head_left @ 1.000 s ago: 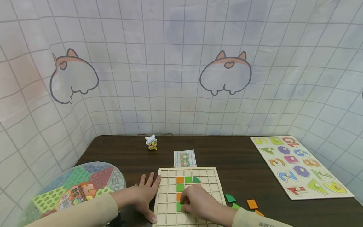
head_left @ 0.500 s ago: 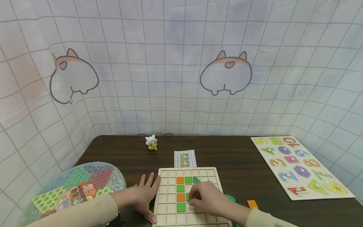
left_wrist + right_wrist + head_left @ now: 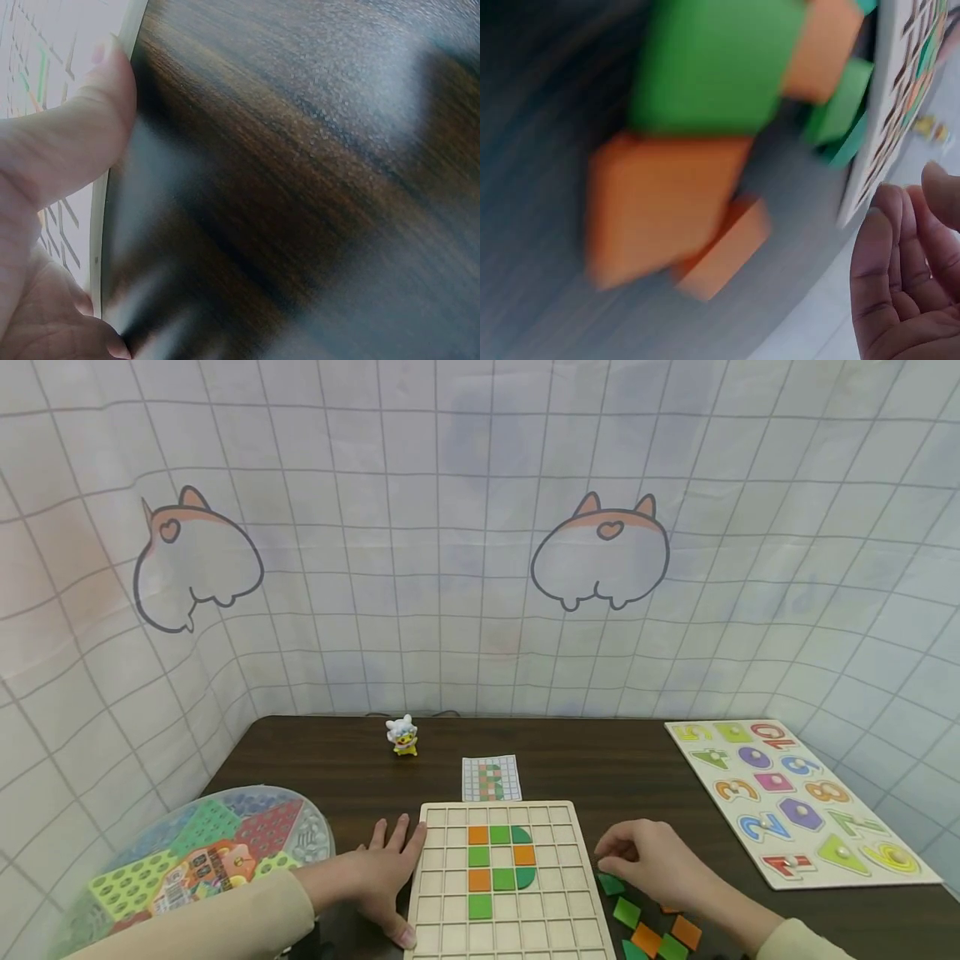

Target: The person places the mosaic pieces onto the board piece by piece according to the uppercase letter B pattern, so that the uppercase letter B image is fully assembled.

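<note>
Centrally, gridded board (image 3: 555,902) lies flat on dark table (image 3: 592,768), near side; its cells hold orange and green squares (image 3: 480,907) plus two green quarter-rounds (image 3: 526,877). Left hand (image 3: 382,874) rests on its left edge, fingers spread. Right hand (image 3: 651,862) hangs right of it by loose tiles (image 3: 647,938), fingers loosely bent, thumb apart. Left: clear round package (image 3: 318,835), perforated coloured pieces (image 3: 206,827) inside.

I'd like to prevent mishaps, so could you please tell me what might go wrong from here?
The loose tiles, green and orange mixed, lie bunched near the right hand, so it might nudge neighbours or take a wrong one.
The left hand rests at the edge of the board; if it slips, the board may shift and jog the placed tiles.
</note>
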Motion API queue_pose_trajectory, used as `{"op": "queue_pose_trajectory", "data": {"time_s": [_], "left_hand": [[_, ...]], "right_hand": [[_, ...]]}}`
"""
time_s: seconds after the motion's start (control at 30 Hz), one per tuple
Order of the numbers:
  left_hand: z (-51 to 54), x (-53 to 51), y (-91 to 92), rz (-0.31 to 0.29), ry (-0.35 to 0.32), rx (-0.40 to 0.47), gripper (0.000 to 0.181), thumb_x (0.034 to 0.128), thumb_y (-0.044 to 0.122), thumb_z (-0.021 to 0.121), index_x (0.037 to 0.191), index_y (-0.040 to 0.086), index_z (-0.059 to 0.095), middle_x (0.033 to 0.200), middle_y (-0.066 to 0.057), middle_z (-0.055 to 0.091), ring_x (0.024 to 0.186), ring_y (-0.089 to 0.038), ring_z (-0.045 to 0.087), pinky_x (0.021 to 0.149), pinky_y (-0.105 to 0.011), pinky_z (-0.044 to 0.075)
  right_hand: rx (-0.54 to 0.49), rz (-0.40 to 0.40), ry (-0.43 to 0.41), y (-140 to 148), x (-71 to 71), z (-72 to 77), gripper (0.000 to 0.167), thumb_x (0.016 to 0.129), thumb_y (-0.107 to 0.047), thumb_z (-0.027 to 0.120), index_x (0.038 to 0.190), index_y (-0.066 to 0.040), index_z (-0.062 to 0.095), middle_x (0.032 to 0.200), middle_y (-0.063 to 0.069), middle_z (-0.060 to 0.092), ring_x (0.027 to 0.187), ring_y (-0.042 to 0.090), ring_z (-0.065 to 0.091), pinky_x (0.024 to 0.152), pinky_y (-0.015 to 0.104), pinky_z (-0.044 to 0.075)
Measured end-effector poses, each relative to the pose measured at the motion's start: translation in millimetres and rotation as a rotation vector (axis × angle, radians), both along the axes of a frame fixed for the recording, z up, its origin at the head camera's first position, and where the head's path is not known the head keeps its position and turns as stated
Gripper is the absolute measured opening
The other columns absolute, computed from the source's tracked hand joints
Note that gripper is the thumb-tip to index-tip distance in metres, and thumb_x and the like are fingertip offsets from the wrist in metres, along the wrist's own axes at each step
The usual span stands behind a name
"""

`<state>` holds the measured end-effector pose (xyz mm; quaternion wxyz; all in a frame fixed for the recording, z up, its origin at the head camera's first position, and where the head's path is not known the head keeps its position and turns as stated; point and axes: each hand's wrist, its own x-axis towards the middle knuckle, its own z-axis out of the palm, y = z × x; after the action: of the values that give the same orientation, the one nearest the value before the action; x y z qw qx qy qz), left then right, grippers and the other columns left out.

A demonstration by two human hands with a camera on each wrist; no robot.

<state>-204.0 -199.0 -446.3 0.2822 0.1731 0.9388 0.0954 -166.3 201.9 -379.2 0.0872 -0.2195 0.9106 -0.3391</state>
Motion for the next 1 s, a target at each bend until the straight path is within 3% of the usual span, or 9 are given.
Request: {"op": "queue_pose_trajectory", "data": {"time_s": [0.17,0.43,0.53,0.7,0.8,0.87,1.0], "left_hand": [[-2.3,-1.5,-1.0,-0.003,-0.001,0.002,0.152,0.0514,0.079,0.083,0.166,0.022,0.003,0.172,-0.019,-0.005,0.156,-0.051,-0.003,0.113,-0.074,0.027],[-2.1,-2.0,-1.3,-0.003,-0.005,-0.006,0.152,0.0515,0.079,0.084,0.166,0.022,0.002,0.172,-0.019,-0.006,0.156,-0.051,-0.003,0.113,-0.074,0.026],[-3.0,-2.6,-1.5,-0.003,-0.005,-0.004,0.152,0.0511,0.079,0.084,0.166,0.022,0.002,0.172,-0.019,-0.006,0.156,-0.051,-0.003,0.113,-0.074,0.026],[-6.1,-3.9,-2.7,-0.007,-0.007,0.003,0.153,0.0507,0.079,0.084,0.166,0.022,0.002,0.172,-0.019,-0.006,0.156,-0.052,-0.004,0.113,-0.074,0.026],[-8.0,-5.4,-3.7,-0.011,-0.01,0.009,0.153,0.0507,0.079,0.084,0.166,0.022,0.002,0.172,-0.02,-0.007,0.156,-0.052,-0.005,0.113,-0.074,0.026],[-9.0,-6.2,-4.2,-0.013,-0.011,0.01,0.153,0.0507,0.08,0.083,0.166,0.023,0.002,0.172,-0.019,-0.007,0.156,-0.052,-0.005,0.113,-0.074,0.026],[-7.5,-4.9,-4.1,-0.012,-0.008,0.01,0.152,0.0511,0.08,0.083,0.167,0.023,0.002,0.172,-0.019,-0.007,0.156,-0.052,-0.004,0.113,-0.074,0.026]], "right_hand": [[0.039,-0.047,-0.042,35.7,-2.6,-4.4,0.009,0.092,-0.018,0.076,0.097,-0.01,0.075,0.085,-0.006,0.07,0.072,0.001,0.06,0.063,0.023,0.052],[0.029,0.014,-0.186,72.1,-8.5,-15.4,0.018,0.09,-0.016,0.079,0.102,-0.003,0.073,0.087,-0.001,0.07,0.072,0.002,0.06,0.065,0.022,0.052],[0.028,0.061,-0.207,88.0,-21.3,-34.2,0.028,0.087,-0.024,0.082,0.106,-0.006,0.073,0.09,-0.003,0.07,0.076,0.002,0.06,0.068,0.022,0.051],[0.029,0.098,-0.247,119.6,-53.1,-87.1,0.037,0.082,-0.042,0.086,0.109,-0.021,0.074,0.097,-0.005,0.069,0.084,0.006,0.06,0.072,0.023,0.052],[0.055,0.09,-0.244,126.6,-63.7,-104.2,0.038,0.079,-0.046,0.088,0.106,-0.026,0.072,0.098,-0.003,0.068,0.084,0.01,0.06,0.072,0.025,0.052],[0.073,0.082,-0.23,125.0,-64.3,-104.4,0.037,0.077,-0.049,0.088,0.103,-0.028,0.071,0.095,-0.006,0.067,0.083,0.008,0.059,0.07,0.024,0.051],[0.108,0.039,-0.189,91.8,-36.0,-54.0,0.032,0.08,-0.037,0.088,0.097,-0.018,0.069,0.086,-0.005,0.064,0.075,0.006,0.055,0.067,0.024,0.047]]}}
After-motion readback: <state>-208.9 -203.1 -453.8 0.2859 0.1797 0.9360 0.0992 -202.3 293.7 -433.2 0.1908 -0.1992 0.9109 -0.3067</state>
